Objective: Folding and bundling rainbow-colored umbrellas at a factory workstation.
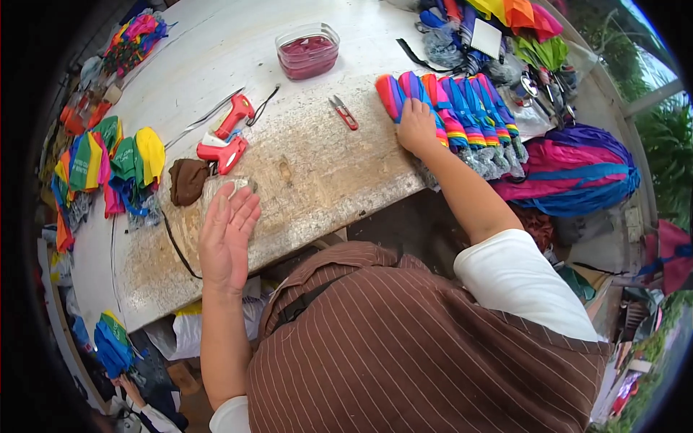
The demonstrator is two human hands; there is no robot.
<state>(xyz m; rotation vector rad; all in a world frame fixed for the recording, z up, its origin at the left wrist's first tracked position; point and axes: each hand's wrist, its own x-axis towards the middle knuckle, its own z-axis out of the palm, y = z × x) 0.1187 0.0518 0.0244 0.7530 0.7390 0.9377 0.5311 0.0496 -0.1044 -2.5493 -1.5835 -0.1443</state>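
Note:
My left hand (229, 232) is raised over the table's near edge, palm turned inward and fingers stretched out, holding nothing. It is closest to a glue gun (222, 153) with a red body and to a crumpled brown cloth (188, 182). At the right, my right hand (419, 128) has its fingers bent over a folded umbrella (390, 97) in pink, orange and purple. That one lies at the left end of a row of folded rainbow umbrellas (473, 108). The fingertips of this hand are partly hidden.
Red-handled thread snips (345, 114) lie mid-table, below a clear tub (307, 52) of dark red contents. Another red glue gun (237, 115) lies beyond. Colourful folded umbrellas (94, 162) crowd the left. A large pink-and-blue bundle (570, 169) sits right. Another person's hand (130, 390) shows lower left.

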